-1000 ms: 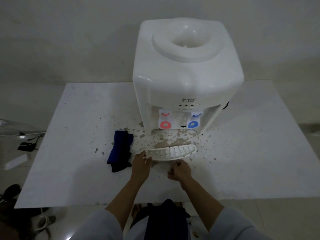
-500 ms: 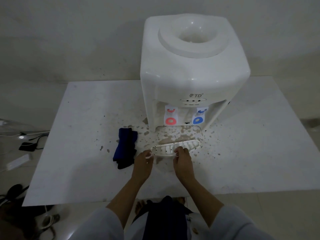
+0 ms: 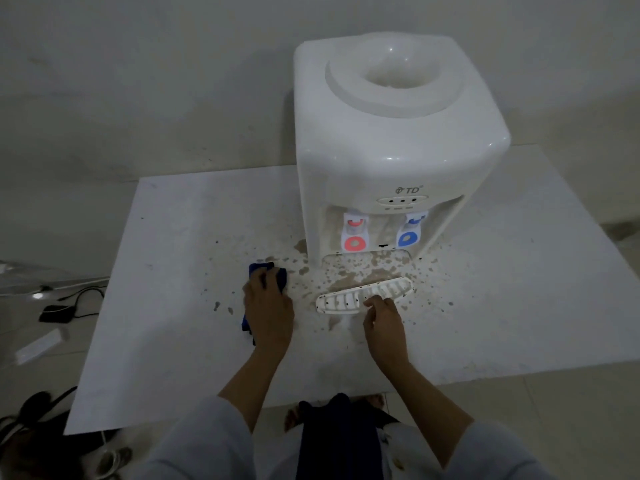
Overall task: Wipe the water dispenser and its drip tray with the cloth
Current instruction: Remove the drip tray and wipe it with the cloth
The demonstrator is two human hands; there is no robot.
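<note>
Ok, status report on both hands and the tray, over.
Left hand on blue cloth. Right hand fingertips on drip tray, out of dispenser. Brown spatter on table.

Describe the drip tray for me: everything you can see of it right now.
The drip tray is a white, curved piece that looks like plastic, with a slotted grille top dotted with dark specks. It is out of the water dispenser, lying flat on the stained white tabletop just in front of the dispenser's empty recess, its right end angled slightly farther away. The right hand touches its near edge with the fingertips; the left hand is away on the blue cloth.
</note>
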